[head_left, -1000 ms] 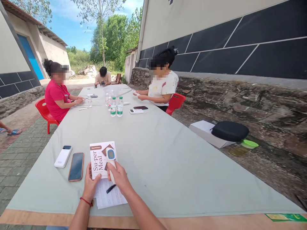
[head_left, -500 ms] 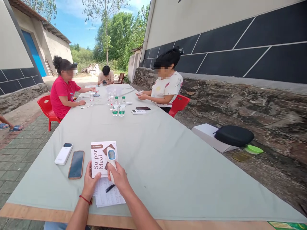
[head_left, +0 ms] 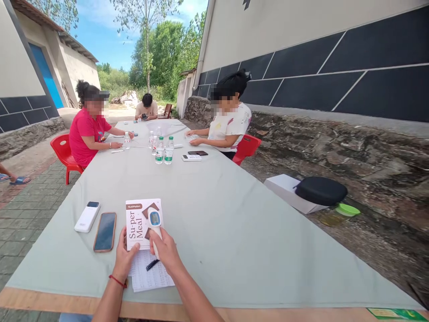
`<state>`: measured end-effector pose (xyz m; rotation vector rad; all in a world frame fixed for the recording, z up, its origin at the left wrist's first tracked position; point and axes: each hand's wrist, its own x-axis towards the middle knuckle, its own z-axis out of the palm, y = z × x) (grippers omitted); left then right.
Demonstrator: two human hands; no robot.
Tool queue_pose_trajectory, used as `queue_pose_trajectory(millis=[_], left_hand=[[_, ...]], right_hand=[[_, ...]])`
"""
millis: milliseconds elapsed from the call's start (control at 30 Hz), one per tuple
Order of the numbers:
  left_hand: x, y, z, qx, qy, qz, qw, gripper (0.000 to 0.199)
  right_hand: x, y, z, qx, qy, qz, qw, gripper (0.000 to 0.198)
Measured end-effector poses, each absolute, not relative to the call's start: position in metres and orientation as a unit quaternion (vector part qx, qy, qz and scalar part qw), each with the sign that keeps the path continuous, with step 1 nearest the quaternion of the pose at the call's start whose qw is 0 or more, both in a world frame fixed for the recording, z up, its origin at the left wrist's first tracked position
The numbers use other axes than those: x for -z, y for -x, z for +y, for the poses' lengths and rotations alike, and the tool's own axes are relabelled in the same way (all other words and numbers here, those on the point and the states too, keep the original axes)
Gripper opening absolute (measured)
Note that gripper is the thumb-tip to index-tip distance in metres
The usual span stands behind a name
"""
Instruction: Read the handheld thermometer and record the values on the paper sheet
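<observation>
My left hand (head_left: 124, 256) grips the lower left edge of a white box (head_left: 136, 239) printed "Su-per Meal", its thumb on the front. In my right hand (head_left: 166, 251) is a white infrared thermometer (head_left: 157, 235), held by its handle with the small display facing me. The thermometer is in front of the box's right side; whether the two touch I cannot tell. Beneath my hands lie printed sheets of paper (head_left: 152, 279) with a black pen (head_left: 153, 264) on them. A phone in an orange-brown case (head_left: 105, 232) rests left of my left hand, beside a white power bank (head_left: 87, 217).
Bottles with green caps (head_left: 160, 151) stand farther up the long covered table (head_left: 234, 232). Near them lie a dark phone (head_left: 197, 153) and a white device (head_left: 191, 158). Several people sit along the table. A black case (head_left: 321, 191) rests on a white box (head_left: 284, 190) at right.
My hands keep the same hold on the box and thermometer. The view has shifted slightly. At the far right side, the seated person's hands have moved down nearer the tabletop.
</observation>
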<state>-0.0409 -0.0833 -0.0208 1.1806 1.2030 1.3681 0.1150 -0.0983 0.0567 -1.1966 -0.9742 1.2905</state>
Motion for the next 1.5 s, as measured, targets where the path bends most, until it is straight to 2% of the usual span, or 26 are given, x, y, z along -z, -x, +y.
queue_pose_trajectory(millis=[767,1133,1500], left_hand=[[0.024,0.04,-0.081,-0.565,-0.48,0.478,0.472,0.085],[0.02,0.04,-0.082,-0.563,-0.482,0.484,0.465,0.083],[0.021,0.041,-0.082,-0.563,-0.486,0.481,0.464,0.084]], right_hand=[[-0.053,-0.114,-0.098,-0.549,0.488,-0.399,0.549,0.036],[-0.058,-0.118,-0.099,-0.562,0.493,-0.402,0.529,0.039],[-0.083,-0.149,-0.149,-0.546,0.476,-0.449,0.523,0.041]])
